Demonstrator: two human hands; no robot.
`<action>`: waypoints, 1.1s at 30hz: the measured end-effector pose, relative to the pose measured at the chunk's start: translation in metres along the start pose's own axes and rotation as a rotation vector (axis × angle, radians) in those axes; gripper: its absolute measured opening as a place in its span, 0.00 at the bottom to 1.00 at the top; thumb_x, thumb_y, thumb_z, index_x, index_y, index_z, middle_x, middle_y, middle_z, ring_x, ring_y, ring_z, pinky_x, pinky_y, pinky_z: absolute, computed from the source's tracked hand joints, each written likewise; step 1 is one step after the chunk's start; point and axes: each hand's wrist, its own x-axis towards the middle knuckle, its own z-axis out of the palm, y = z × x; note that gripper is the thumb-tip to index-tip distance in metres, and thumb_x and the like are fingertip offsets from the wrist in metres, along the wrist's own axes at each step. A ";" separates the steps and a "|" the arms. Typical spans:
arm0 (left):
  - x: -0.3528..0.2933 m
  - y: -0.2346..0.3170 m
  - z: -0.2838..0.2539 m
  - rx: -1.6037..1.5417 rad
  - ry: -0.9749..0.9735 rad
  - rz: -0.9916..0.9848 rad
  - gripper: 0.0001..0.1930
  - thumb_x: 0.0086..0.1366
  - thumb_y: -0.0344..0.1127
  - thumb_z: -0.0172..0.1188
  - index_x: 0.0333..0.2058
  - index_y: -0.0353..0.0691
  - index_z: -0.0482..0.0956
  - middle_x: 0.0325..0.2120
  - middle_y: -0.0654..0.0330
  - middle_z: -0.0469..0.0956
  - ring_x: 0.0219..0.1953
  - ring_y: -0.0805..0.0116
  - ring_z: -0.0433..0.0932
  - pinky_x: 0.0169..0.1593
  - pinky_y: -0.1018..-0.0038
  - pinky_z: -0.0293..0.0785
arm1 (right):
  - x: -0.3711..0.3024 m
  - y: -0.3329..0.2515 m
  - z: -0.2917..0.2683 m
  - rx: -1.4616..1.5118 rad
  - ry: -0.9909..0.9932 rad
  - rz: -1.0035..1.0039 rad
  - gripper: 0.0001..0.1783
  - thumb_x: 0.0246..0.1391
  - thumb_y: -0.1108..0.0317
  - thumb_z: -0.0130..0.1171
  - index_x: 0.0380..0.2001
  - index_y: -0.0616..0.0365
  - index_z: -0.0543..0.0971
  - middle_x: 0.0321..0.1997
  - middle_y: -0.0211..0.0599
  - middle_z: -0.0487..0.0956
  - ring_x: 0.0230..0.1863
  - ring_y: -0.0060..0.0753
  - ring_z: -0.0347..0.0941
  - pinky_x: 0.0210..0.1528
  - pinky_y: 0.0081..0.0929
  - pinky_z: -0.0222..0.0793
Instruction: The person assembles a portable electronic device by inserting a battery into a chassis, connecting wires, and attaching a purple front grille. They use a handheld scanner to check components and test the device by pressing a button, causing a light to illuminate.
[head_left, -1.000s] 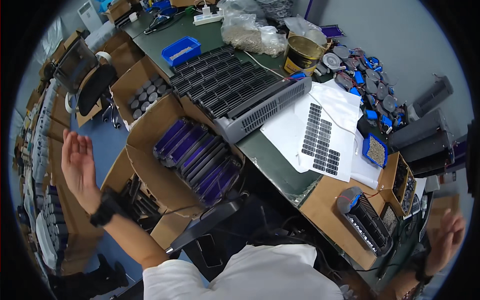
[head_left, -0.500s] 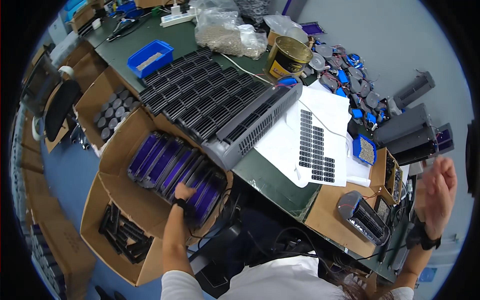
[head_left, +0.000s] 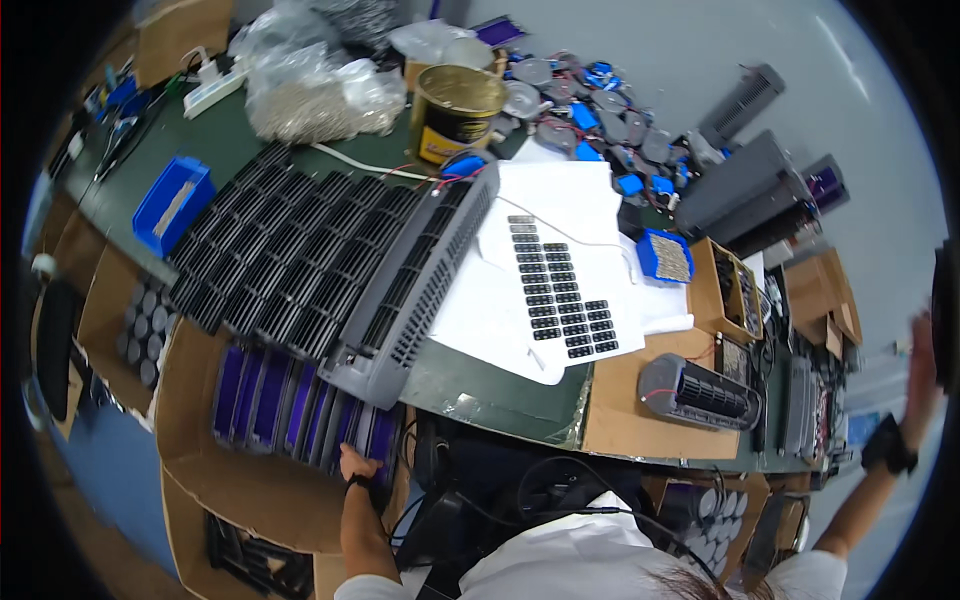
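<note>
My left hand [head_left: 358,464] reaches down into a cardboard box [head_left: 250,500] at the lower left. Its fingers close on the edge of one purple-and-grey plastic housing [head_left: 376,440], though the fingertips are partly hidden. Several similar long housings [head_left: 262,395] stand on edge in a row beside it. Far out at the right rim, my right hand [head_left: 922,380] is raised, slightly blurred, with its fingers stretched out and nothing in it. On the table nearby, a grey slotted housing [head_left: 400,320] lies against rows of black grilles [head_left: 290,250].
White sheets with black labels [head_left: 560,285] cover the table's middle. A smaller grey unit [head_left: 695,393] lies on cardboard at right. Behind are a yellow-black tin [head_left: 455,115], a pile of wired round parts [head_left: 600,120], blue bins [head_left: 172,205] and a parts box [head_left: 722,290].
My view has turned right, so the table and boxes sit further left. My right hand has moved outward to the right rim. The left hand stays at the housings in the box.
</note>
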 end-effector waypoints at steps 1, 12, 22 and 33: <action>-0.003 0.012 -0.006 0.009 -0.051 0.012 0.47 0.34 0.34 0.81 0.54 0.35 0.63 0.46 0.39 0.77 0.51 0.42 0.76 0.55 0.58 0.72 | 0.005 0.026 0.000 -0.149 -0.102 0.079 0.24 0.57 0.69 0.58 0.57 0.59 0.71 0.50 0.31 0.71 0.43 0.19 0.69 0.45 0.19 0.65; -0.025 -0.018 -0.085 -0.030 -0.092 0.200 0.46 0.34 0.37 0.81 0.54 0.28 0.68 0.45 0.41 0.79 0.50 0.51 0.79 0.55 0.65 0.74 | -0.080 0.220 0.325 -0.496 -1.289 -0.155 0.18 0.38 0.75 0.70 0.36 0.63 0.77 0.34 0.44 0.81 0.39 0.45 0.79 0.42 0.35 0.74; -0.178 -0.029 -0.240 -0.751 0.141 0.319 0.30 0.43 0.18 0.68 0.48 0.34 0.68 0.37 0.58 0.77 0.39 0.66 0.77 0.49 0.71 0.72 | -0.087 0.233 0.334 -0.424 -1.297 -0.251 0.19 0.34 0.80 0.72 0.32 0.63 0.75 0.34 0.44 0.79 0.38 0.48 0.77 0.40 0.38 0.72; -0.361 0.125 -0.302 -0.736 0.419 0.567 0.31 0.53 0.24 0.70 0.56 0.31 0.69 0.45 0.52 0.76 0.45 0.61 0.76 0.53 0.69 0.73 | -0.086 0.237 0.349 -0.258 -1.408 -0.555 0.10 0.40 0.83 0.61 0.28 0.61 0.75 0.32 0.44 0.79 0.37 0.51 0.77 0.39 0.41 0.72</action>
